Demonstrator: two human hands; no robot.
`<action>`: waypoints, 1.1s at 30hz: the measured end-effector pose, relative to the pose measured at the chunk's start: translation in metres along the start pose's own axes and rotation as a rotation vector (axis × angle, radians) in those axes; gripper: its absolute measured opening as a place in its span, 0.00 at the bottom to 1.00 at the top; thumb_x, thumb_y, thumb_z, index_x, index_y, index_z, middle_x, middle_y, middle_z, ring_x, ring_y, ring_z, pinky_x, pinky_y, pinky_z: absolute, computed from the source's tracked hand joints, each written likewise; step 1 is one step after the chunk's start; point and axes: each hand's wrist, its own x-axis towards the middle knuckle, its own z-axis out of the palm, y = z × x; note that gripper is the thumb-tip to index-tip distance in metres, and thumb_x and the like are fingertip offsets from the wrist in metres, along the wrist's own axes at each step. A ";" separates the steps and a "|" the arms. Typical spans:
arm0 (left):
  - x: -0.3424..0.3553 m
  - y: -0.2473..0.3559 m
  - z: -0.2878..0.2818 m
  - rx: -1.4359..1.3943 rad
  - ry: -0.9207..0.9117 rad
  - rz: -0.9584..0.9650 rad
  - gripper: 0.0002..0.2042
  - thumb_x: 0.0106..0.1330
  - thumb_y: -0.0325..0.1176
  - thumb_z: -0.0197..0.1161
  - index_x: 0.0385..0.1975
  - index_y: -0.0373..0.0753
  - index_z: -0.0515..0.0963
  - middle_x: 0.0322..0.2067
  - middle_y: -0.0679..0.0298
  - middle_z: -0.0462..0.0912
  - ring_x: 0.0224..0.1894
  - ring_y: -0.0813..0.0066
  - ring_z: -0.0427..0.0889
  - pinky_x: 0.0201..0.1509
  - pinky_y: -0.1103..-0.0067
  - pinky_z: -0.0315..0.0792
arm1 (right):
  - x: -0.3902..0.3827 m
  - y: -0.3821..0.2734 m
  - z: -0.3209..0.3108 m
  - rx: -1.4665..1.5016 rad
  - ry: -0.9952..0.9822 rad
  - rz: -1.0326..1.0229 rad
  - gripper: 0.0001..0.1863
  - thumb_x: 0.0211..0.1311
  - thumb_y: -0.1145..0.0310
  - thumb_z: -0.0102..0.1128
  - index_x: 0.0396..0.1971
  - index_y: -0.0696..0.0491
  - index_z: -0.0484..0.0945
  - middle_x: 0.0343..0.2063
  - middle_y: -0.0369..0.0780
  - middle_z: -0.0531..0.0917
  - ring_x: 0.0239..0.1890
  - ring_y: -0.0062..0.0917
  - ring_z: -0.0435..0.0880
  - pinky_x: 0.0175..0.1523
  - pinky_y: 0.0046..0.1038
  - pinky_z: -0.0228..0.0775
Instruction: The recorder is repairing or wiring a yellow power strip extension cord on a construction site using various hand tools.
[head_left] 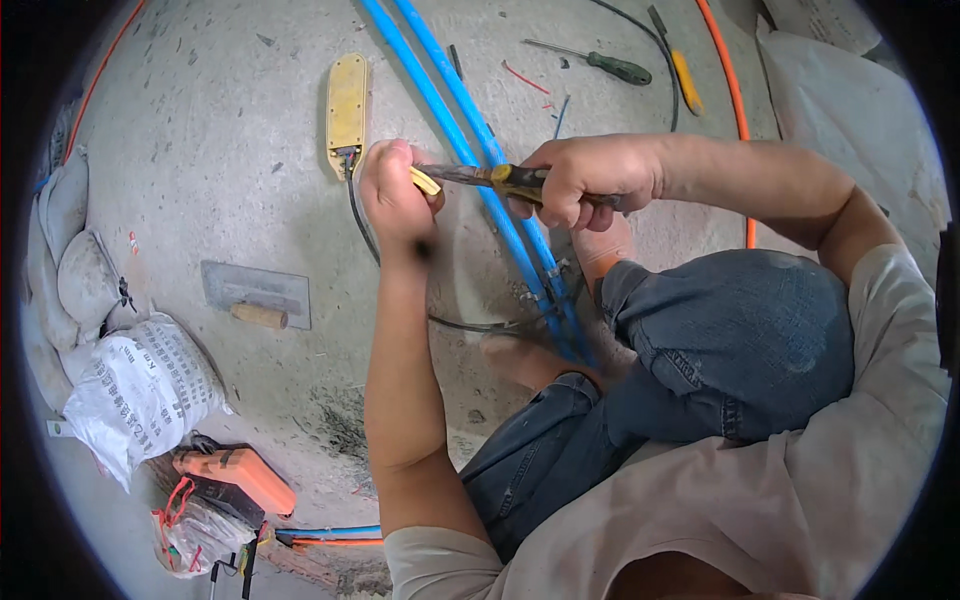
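My left hand point(398, 190) is closed around a small yellow piece point(425, 181); its kind is unclear, as my fingers hide most of it. In my right hand point(590, 180) I grip pliers point(515, 178) with dark and yellow handles. Their metal jaws point left and reach the yellow piece; whether they clamp it cannot be seen. Just beyond my left hand lies a long yellow power strip point(347, 105) with its wire end uncovered. A black cable point(361, 220) runs from that end past my left wrist.
Two blue pipes point(455, 130) cross the floor below the pliers. A screwdriver point(615, 68) and yellow-handled cutter point(686, 82) lie at the far right, near an orange hose point(735, 90). Leftward are a trowel point(262, 290), a white sack point(145, 390) and an orange case point(240, 475).
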 end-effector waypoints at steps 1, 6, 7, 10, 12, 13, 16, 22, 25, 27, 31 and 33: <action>-0.003 0.001 0.001 -0.018 -0.001 -0.048 0.12 0.64 0.38 0.46 0.19 0.41 0.63 0.13 0.66 0.64 0.12 0.80 0.61 0.14 0.82 0.56 | -0.002 0.000 -0.002 -0.008 -0.018 0.012 0.18 0.36 0.78 0.55 0.34 0.58 0.70 0.18 0.30 0.66 0.14 0.11 0.59 0.15 0.16 0.46; -0.011 0.004 0.012 -0.233 -0.117 -0.141 0.11 0.64 0.39 0.48 0.22 0.43 0.63 0.14 0.68 0.62 0.13 0.80 0.60 0.13 0.82 0.53 | -0.005 -0.018 -0.048 -0.193 -0.162 0.023 0.19 0.32 0.78 0.55 0.34 0.60 0.71 0.19 0.32 0.68 0.14 0.12 0.62 0.14 0.16 0.48; -0.012 0.005 0.016 -0.324 -0.147 -0.234 0.10 0.64 0.40 0.49 0.23 0.44 0.63 0.15 0.69 0.61 0.14 0.80 0.60 0.13 0.82 0.52 | -0.006 -0.020 -0.060 -0.224 -0.199 0.038 0.20 0.31 0.78 0.55 0.34 0.61 0.71 0.19 0.32 0.69 0.15 0.12 0.63 0.13 0.16 0.48; -0.003 0.004 -0.006 -0.343 -0.166 -0.339 0.11 0.66 0.41 0.50 0.24 0.45 0.64 0.18 0.69 0.63 0.17 0.79 0.62 0.14 0.82 0.51 | -0.001 -0.016 -0.052 -0.289 -0.237 0.021 0.21 0.30 0.79 0.55 0.34 0.63 0.71 0.19 0.33 0.69 0.14 0.12 0.64 0.13 0.15 0.49; 0.004 -0.001 -0.015 -0.423 -0.171 -0.322 0.12 0.67 0.42 0.50 0.24 0.45 0.64 0.19 0.68 0.64 0.19 0.78 0.63 0.16 0.82 0.54 | -0.001 -0.006 -0.042 -0.070 -0.099 -0.077 0.22 0.33 0.79 0.55 0.37 0.63 0.70 0.20 0.33 0.71 0.15 0.11 0.65 0.13 0.14 0.49; 0.008 -0.004 -0.019 -0.502 -0.177 -0.308 0.13 0.68 0.43 0.50 0.24 0.45 0.65 0.20 0.68 0.64 0.21 0.77 0.64 0.18 0.81 0.56 | 0.000 -0.004 -0.044 0.005 -0.101 -0.098 0.24 0.36 0.78 0.54 0.42 0.63 0.70 0.23 0.35 0.73 0.18 0.14 0.68 0.17 0.15 0.56; 0.016 -0.020 -0.030 -0.641 -0.102 -0.338 0.14 0.70 0.44 0.50 0.26 0.43 0.67 0.23 0.64 0.68 0.25 0.72 0.67 0.25 0.79 0.62 | 0.010 0.004 -0.043 0.007 0.098 -0.267 0.22 0.41 0.75 0.54 0.42 0.59 0.70 0.22 0.34 0.74 0.22 0.16 0.71 0.24 0.20 0.63; 0.030 -0.057 -0.052 -0.763 0.011 -0.394 0.13 0.72 0.43 0.47 0.32 0.39 0.68 0.35 0.54 0.76 0.38 0.59 0.76 0.47 0.63 0.75 | 0.043 0.011 -0.050 -0.243 0.105 -0.113 0.30 0.32 0.76 0.51 0.46 0.63 0.70 0.37 0.42 0.79 0.33 0.25 0.79 0.35 0.25 0.74; 0.030 -0.053 -0.038 -0.791 0.116 -0.415 0.14 0.73 0.41 0.46 0.37 0.35 0.68 0.42 0.50 0.74 0.47 0.51 0.75 0.59 0.56 0.69 | 0.043 0.014 -0.032 0.093 0.106 -0.001 0.28 0.32 0.78 0.48 0.44 0.62 0.70 0.37 0.42 0.78 0.34 0.28 0.79 0.36 0.33 0.79; 0.028 -0.044 -0.032 -0.767 0.097 -0.380 0.14 0.72 0.40 0.44 0.41 0.33 0.67 0.45 0.48 0.72 0.50 0.49 0.73 0.61 0.55 0.66 | 0.049 0.019 -0.028 0.011 0.122 -0.020 0.22 0.37 0.77 0.49 0.41 0.61 0.71 0.35 0.42 0.78 0.34 0.28 0.80 0.37 0.35 0.79; 0.024 -0.036 -0.032 -0.712 0.008 -0.267 0.19 0.71 0.38 0.40 0.52 0.27 0.61 0.55 0.43 0.67 0.56 0.44 0.69 0.65 0.53 0.62 | 0.045 0.003 -0.004 -0.524 0.287 -0.008 0.18 0.44 0.75 0.49 0.39 0.62 0.72 0.36 0.47 0.79 0.39 0.33 0.82 0.37 0.39 0.81; 0.022 -0.033 -0.028 -0.690 0.013 -0.245 0.20 0.71 0.37 0.39 0.53 0.27 0.61 0.56 0.42 0.65 0.57 0.43 0.68 0.65 0.53 0.61 | 0.038 -0.009 0.012 -0.644 0.328 -0.020 0.18 0.46 0.73 0.49 0.41 0.63 0.72 0.38 0.49 0.79 0.42 0.36 0.82 0.39 0.41 0.79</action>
